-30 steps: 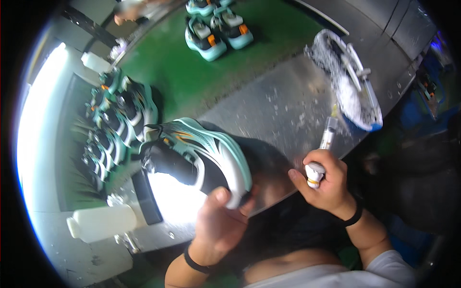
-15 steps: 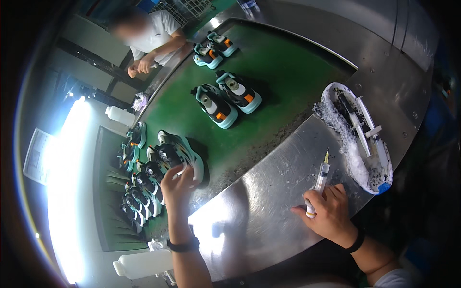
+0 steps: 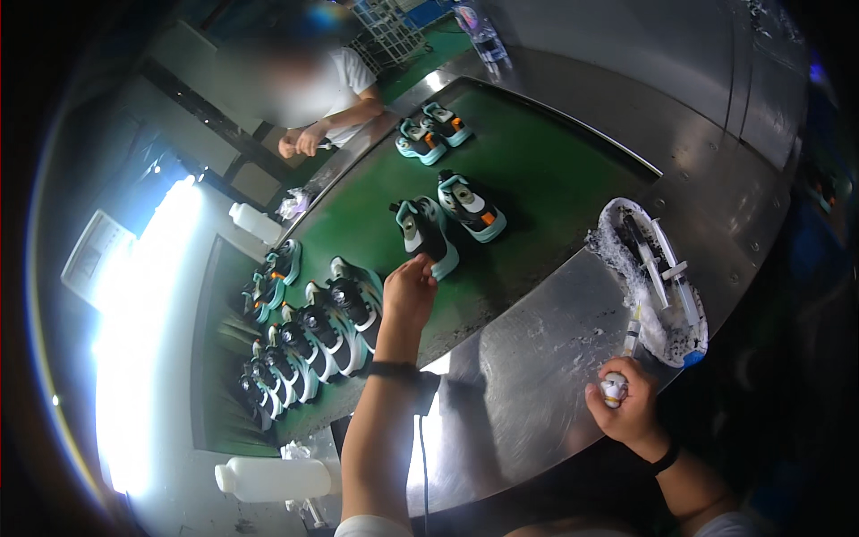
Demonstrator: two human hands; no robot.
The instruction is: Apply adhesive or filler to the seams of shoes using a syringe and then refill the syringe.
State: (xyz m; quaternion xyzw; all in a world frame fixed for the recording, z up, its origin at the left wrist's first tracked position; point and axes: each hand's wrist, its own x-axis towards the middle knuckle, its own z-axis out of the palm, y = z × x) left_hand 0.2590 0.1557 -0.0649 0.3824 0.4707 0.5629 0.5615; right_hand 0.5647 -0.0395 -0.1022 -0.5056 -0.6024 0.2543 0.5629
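Observation:
My left hand reaches over the green conveyor surface, its fingers curled at the near end of a black, white and mint sneaker. The fingers hide part of that end. Beside it stands a matching sneaker with an orange tab. My right hand is wrapped round a clear syringe with a yellow needle hub. Its tip points at white fluff along the edge of a white, sole-shaped tray. Inside the tray lie other syringes and dark crumbs.
Several sneakers line the left of the green surface; another pair stands farther off. White bottles sit at left, and a clear bottle at the back. Across the table, a person's hands are visible. Metal table lies nearest me.
My left hand has moved right, from the row of sneakers to the middle pair. My right hand has brought the syringe toward the fluff by the tray. The whole view has shifted.

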